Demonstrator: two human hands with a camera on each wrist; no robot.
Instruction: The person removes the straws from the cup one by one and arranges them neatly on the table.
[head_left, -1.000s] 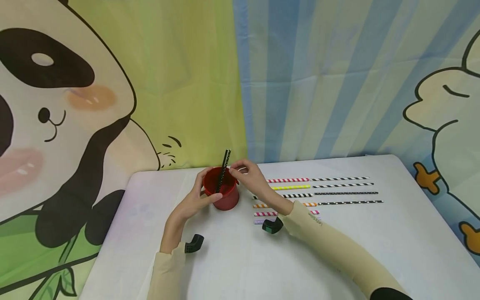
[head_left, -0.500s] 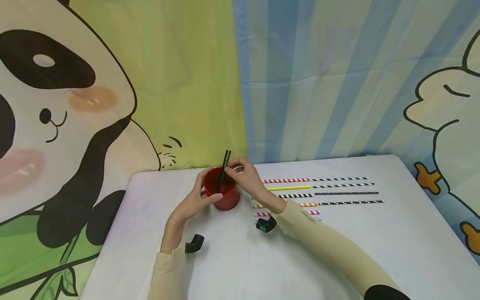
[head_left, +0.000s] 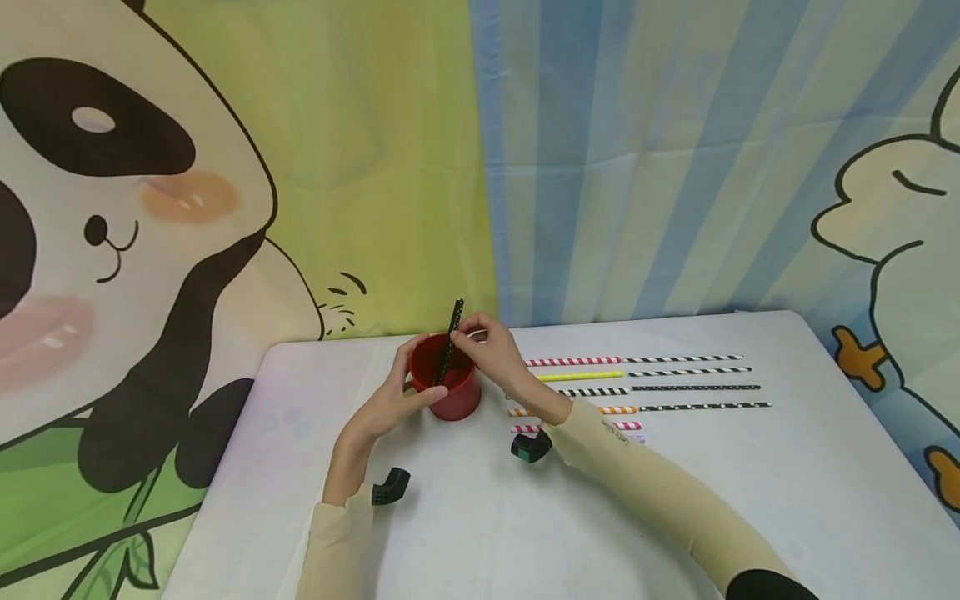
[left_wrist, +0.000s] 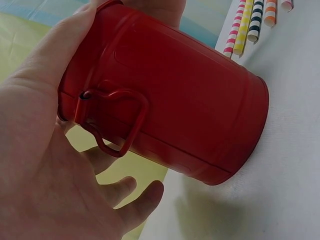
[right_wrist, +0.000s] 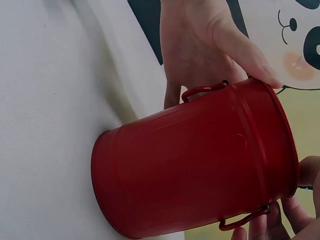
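Observation:
A red metal bucket (head_left: 459,400) with small side handles stands on the white table. My left hand (head_left: 386,408) holds it at the rim, thumb on the near side and fingers round the far left. In the left wrist view the bucket (left_wrist: 170,90) fills the middle, and the left hand's lower fingers spread off its wall. Black paper straws (head_left: 457,315) with white marks lean upright inside the bucket, close together. At the right rim, my right hand (head_left: 491,354) pinches at them between thumb and forefinger; exactly how many it holds is hidden. The right wrist view shows its fingertips (right_wrist: 295,212) beside the rim.
Striped paper straws (head_left: 581,376) in red, yellow, black and orange lie in rows right of the bucket, partly under the right forearm. Thin black-and-white straws (head_left: 697,387) continue these rows rightward. A printed curtain (head_left: 390,167) hangs behind the table.
My right hand has moved left from the bucket's rim to the black straws. Their tops, slightly apart before, now stand closer together. The left hand keeps its hold on the bucket.

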